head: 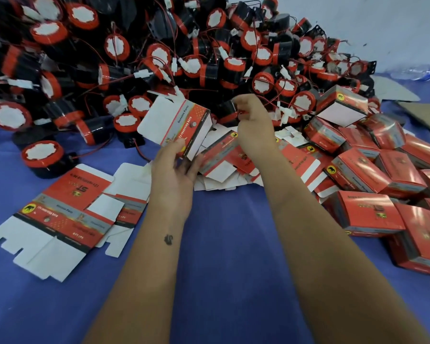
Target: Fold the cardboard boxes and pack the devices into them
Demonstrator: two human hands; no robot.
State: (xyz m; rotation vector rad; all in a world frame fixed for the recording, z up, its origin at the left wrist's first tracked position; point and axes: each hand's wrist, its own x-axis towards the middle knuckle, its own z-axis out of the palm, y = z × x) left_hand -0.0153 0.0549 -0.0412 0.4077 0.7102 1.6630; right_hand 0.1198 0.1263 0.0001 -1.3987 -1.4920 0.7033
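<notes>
My left hand (175,167) grips the lower corner of a half-erected red, grey and white cardboard box (176,125), tilted with its white flaps open at the top. My right hand (252,122) reaches to the foot of the device pile and its curled fingers pinch a black and red device (230,109) there. A large heap of black devices with red rims and white centres (159,58), trailing red wires and white plugs, fills the back of the blue table (221,244).
Flat unfolded box blanks (60,214) lie at the left on the blue cloth. More blanks (224,160) are piled under my hands. Several closed red boxes (382,184) are stacked at the right. Brown cardboard sheets (422,110) lie at the far right.
</notes>
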